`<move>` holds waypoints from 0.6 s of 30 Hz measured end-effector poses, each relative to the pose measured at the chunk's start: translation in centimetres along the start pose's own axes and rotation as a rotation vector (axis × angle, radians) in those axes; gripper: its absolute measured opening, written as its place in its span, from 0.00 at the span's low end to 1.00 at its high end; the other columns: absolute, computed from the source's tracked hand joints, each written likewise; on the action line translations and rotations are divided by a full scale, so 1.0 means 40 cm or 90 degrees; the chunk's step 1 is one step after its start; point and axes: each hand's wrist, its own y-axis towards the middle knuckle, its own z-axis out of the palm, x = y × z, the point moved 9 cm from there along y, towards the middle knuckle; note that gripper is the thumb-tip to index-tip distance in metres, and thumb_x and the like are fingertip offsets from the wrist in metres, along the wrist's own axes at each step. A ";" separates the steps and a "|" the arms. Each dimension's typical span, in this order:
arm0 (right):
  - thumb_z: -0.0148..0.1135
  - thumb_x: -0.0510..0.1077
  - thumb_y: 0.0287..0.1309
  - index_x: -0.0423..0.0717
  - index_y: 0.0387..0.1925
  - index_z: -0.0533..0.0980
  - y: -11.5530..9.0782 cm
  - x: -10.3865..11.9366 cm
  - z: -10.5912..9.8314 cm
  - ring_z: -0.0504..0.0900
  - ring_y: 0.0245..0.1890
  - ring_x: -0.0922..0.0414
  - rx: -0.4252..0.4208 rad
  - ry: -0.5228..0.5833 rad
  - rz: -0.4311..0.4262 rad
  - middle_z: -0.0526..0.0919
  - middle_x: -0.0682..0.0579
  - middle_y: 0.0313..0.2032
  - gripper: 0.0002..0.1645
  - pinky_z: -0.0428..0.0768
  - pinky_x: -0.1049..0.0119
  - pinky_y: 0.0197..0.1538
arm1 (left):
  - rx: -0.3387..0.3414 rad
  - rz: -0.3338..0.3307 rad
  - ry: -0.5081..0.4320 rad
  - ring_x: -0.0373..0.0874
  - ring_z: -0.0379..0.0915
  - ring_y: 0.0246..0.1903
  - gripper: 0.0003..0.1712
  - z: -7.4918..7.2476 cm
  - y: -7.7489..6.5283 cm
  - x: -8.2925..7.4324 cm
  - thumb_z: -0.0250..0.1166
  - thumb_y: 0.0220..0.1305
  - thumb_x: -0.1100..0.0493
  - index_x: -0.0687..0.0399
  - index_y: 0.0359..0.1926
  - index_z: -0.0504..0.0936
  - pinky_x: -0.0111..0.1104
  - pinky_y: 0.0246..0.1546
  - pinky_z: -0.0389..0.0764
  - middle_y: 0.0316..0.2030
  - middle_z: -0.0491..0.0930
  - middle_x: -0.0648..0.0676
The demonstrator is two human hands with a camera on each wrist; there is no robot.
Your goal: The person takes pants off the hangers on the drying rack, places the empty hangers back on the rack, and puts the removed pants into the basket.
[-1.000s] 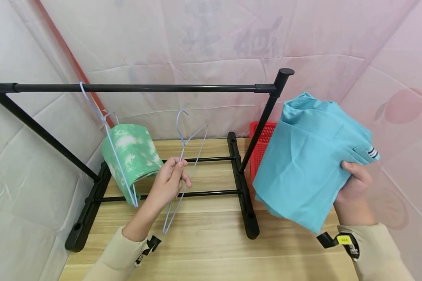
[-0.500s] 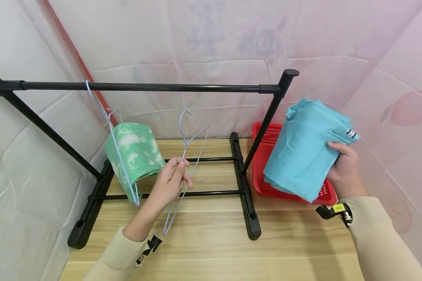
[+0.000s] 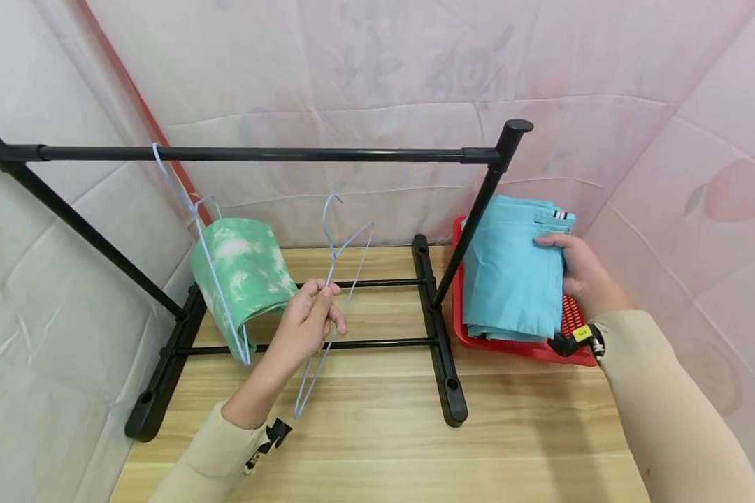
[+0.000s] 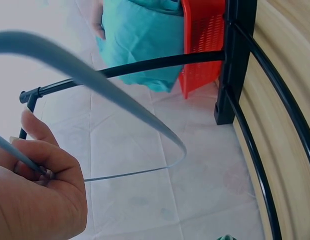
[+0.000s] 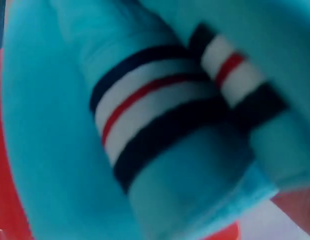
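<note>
Between thumb and fingers, my left hand (image 3: 311, 318) pinches the side of a pale blue wire hanger (image 4: 125, 101), which stands upright with its hook on top, in front of the rack. At the right, a folded turquoise garment (image 3: 512, 272) lies over the red basket (image 3: 458, 300). My right hand (image 3: 584, 272) grips its right edge with the thumb on top; the other fingers are hidden beneath. Navy, white and red stripes on the garment fill the middle of the right wrist view, where the hand is mostly out of sight.
A black clothes rack (image 3: 327, 155) spans the wooden table (image 3: 377, 447), its right post beside the basket. Toward the left end of its rail hangs another hanger (image 3: 212, 279) with a green tie-dyed cloth (image 3: 242, 262). White sheeting (image 3: 377, 84) encloses the back and sides.
My right hand has carried the turquoise garment left and down from beside the basket to over it. My left hand and its hanger have stayed nearly still.
</note>
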 end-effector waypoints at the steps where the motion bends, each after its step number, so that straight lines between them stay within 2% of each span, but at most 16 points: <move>1: 0.47 0.43 0.74 0.52 0.59 0.54 0.010 0.001 0.002 0.83 0.43 0.56 -0.012 -0.014 0.018 0.80 0.53 0.44 0.18 0.84 0.60 0.47 | 0.001 -0.001 -0.002 0.37 0.56 0.08 0.15 0.001 0.000 0.000 0.40 0.82 0.56 0.62 0.53 0.68 0.28 0.07 0.60 0.21 0.79 0.58; 5: 0.52 0.45 0.73 0.54 0.60 0.54 0.046 -0.003 0.011 0.80 0.45 0.56 -0.044 -0.073 0.067 0.76 0.54 0.47 0.22 0.82 0.60 0.49 | 0.002 -0.002 -0.004 0.37 0.56 0.08 0.15 0.003 0.001 -0.001 0.39 0.82 0.56 0.62 0.53 0.67 0.28 0.08 0.60 0.21 0.79 0.58; 11: 0.57 0.47 0.71 0.53 0.59 0.57 0.085 -0.044 0.025 0.78 0.47 0.57 -0.049 -0.165 0.130 0.75 0.56 0.48 0.23 0.81 0.63 0.52 | -0.002 -0.002 0.002 0.38 0.57 0.08 0.15 0.000 0.000 0.004 0.39 0.82 0.56 0.62 0.52 0.67 0.28 0.08 0.61 0.21 0.78 0.58; 14: 0.58 0.49 0.71 0.54 0.58 0.59 0.096 -0.053 0.017 0.78 0.47 0.57 -0.059 -0.171 0.126 0.76 0.57 0.48 0.23 0.82 0.64 0.51 | -0.002 -0.003 0.004 0.37 0.56 0.08 0.15 0.000 0.001 0.006 0.39 0.82 0.56 0.63 0.52 0.67 0.28 0.07 0.60 0.21 0.79 0.58; 18: 0.59 0.50 0.70 0.57 0.66 0.55 0.101 -0.062 0.002 0.77 0.49 0.57 -0.048 -0.209 0.100 0.72 0.56 0.53 0.31 0.82 0.63 0.51 | -0.008 -0.007 0.009 0.37 0.56 0.08 0.15 -0.001 0.001 0.010 0.40 0.82 0.56 0.62 0.52 0.67 0.28 0.07 0.60 0.21 0.79 0.58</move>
